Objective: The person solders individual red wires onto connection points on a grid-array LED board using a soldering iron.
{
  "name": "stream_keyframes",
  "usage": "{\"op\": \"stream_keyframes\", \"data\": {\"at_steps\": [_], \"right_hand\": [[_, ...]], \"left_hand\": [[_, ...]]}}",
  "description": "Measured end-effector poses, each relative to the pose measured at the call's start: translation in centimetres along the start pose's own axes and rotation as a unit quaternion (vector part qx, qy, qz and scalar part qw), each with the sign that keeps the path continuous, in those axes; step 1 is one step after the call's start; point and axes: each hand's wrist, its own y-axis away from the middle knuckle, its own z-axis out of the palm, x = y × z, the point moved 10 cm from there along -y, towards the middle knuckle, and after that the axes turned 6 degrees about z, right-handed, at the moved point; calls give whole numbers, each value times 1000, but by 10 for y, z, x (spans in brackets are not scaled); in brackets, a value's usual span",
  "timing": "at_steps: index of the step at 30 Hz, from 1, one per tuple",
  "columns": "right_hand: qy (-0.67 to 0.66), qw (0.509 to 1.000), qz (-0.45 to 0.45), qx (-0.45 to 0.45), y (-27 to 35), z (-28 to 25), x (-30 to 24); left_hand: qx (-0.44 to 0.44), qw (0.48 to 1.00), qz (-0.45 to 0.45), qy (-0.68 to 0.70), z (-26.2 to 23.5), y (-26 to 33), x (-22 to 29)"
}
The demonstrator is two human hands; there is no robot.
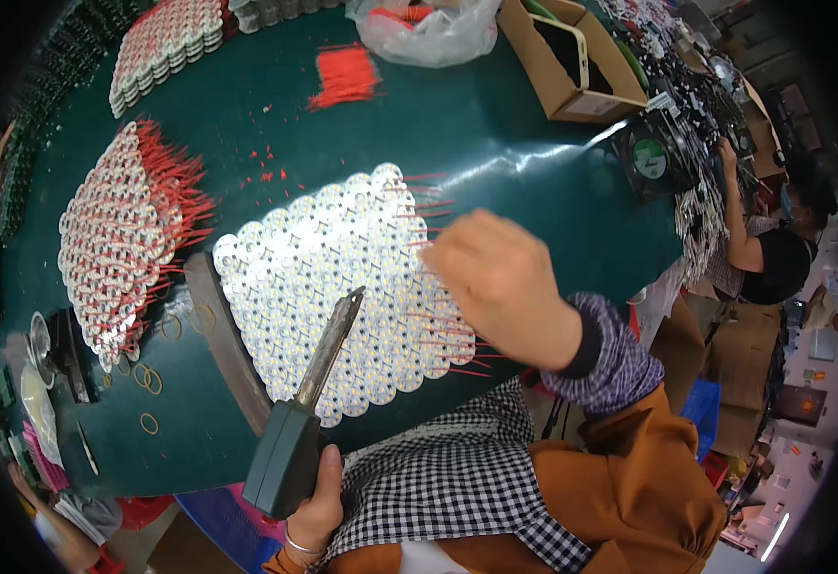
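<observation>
Head view: your left hand [315, 502] is gripping the soldering iron [306, 411], your right hand [495, 277], fingers curled, is touching the white discs [342, 287]; few are carrying red wires [438, 215].

On the table [495, 143] before me lies a sheet of round boards [342, 287], with my right hand [500, 282] over its right edge and my left hand [318, 502] holding the iron [309, 407] over its near edge. A wired pile [117, 239] lies left of it; a box [577, 62], a bag [428, 33] and a fan [650, 153] stand behind to the right.
</observation>
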Motion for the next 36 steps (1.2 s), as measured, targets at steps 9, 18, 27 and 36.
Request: {"op": "stream_keyframes", "data": {"at_steps": [9, 18, 27, 36], "right_hand": [[35, 984, -103, 142, -136, 39, 61], [104, 978, -85, 157, -189, 72, 87], [93, 993, -40, 69, -205, 87, 99], [119, 988, -64, 77, -203, 82, 87]], "left_hand": [[86, 996, 13, 35, -10, -14, 0], [134, 990, 10, 52, -20, -23, -6], [123, 992, 10, 28, -18, -26, -10], [115, 993, 19, 31, -16, -25, -10]]}}
